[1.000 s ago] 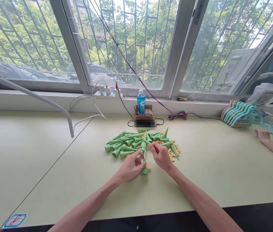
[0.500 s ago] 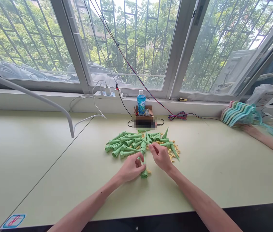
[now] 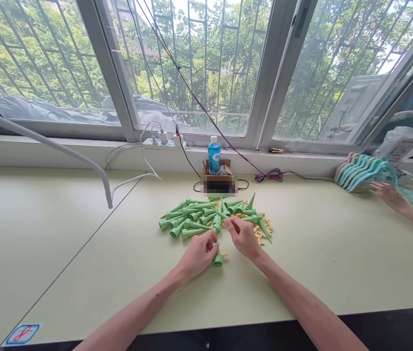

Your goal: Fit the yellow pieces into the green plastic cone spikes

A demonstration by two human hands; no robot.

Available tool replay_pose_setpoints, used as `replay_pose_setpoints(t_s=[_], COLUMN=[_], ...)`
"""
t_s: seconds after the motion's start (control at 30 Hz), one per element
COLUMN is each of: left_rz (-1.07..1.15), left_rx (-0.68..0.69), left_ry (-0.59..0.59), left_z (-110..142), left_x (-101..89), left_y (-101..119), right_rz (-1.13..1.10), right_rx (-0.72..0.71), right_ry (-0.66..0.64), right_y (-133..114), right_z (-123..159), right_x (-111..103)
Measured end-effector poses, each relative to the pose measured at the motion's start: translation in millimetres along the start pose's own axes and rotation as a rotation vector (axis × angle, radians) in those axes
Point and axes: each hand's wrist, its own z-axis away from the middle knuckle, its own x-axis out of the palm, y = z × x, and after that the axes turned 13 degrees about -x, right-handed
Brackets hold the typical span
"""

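My left hand (image 3: 199, 253) is closed round the narrow part of a green plastic watering spike (image 3: 217, 261). Its wide open end points toward me, and a small yellow valve (image 3: 224, 254) sticks out of its right side. My right hand (image 3: 242, 236) is pinched at the pile's front edge, with the thin end of another green spike (image 3: 221, 213) at its fingertips. Beyond both hands lies a heap of similar green spikes (image 3: 191, 214). Small yellow valves (image 3: 261, 235) are scattered at the heap's right side, partly under the spikes.
Behind the heap, a blue-labelled bottle (image 3: 214, 156) stands at a small cardboard box (image 3: 228, 168). Coiled cable (image 3: 274, 174) lies near the sill. Another person's hand (image 3: 389, 195) is beside several hangers (image 3: 362, 173) at right. A white curved tube (image 3: 82, 158) hangs at left.
The spike in my left hand has shifted slightly away from me, its yellow valve showing more clearly. My right hand stays about put. The other person's hand has moved off the hangers.
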Motion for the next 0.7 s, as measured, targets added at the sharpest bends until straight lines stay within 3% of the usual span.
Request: replay_pose_setpoints(t_s=[0.53, 0.7], left_rz=[0.002, 0.027], left_rx=[0.056, 0.076], left_ry=[0.032, 0.133], left_z=[-4.2, -6.2], left_x=[7.4, -1.9], left_y=[-8.7, -6.3], right_rz=[0.091, 0.131], right_rx=[0.030, 0.041], right_ry=[0.014, 0.001], right_y=[4.3, 5.7], right_z=[0.7, 1.5], right_x=[0.2, 0.4])
